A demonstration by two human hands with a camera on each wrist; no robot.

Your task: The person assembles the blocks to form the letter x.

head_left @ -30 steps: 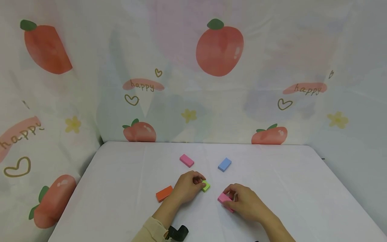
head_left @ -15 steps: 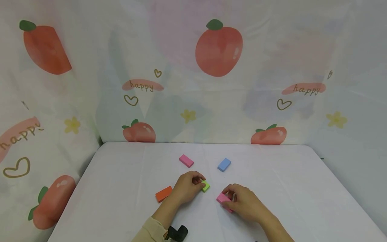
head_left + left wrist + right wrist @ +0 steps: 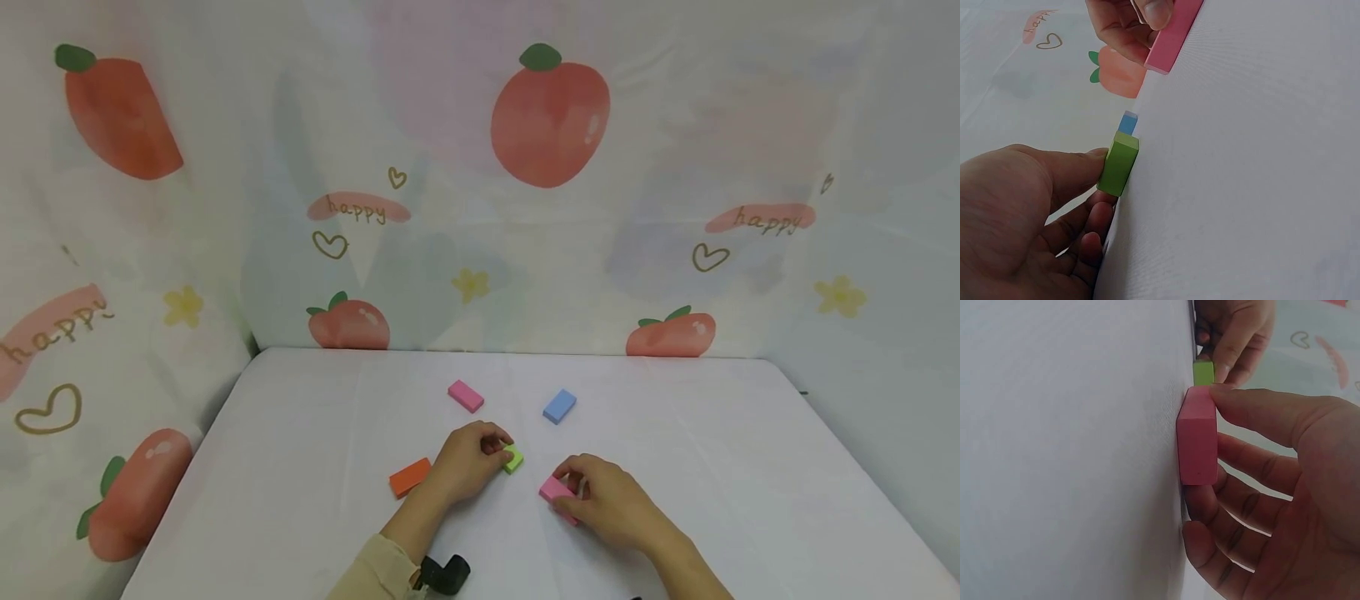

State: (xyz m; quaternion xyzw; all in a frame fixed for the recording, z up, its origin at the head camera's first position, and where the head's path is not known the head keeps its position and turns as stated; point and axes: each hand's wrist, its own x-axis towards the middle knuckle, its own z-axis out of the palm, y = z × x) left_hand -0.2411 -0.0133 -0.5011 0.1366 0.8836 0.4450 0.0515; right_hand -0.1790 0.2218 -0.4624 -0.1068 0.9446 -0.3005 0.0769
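My left hand pinches a lime-green block between thumb and fingers, low at the white tabletop. In the left wrist view the green block shows its end and one long side. To the right, my right hand grips a pink block lying slantwise at the table surface. The right wrist view shows the thumb on top of this pink block and fingers behind it. A gap separates the two held blocks. An orange block lies left of my left wrist, which partly covers it.
Farther back on the white table lie a second pink block and a blue block. A fruit-printed cloth hangs behind the table and along its sides. A black wrist device sits at my left sleeve.
Both hands keep their grip on the green and pink blocks and stay in place. Only the head view shifts slightly.
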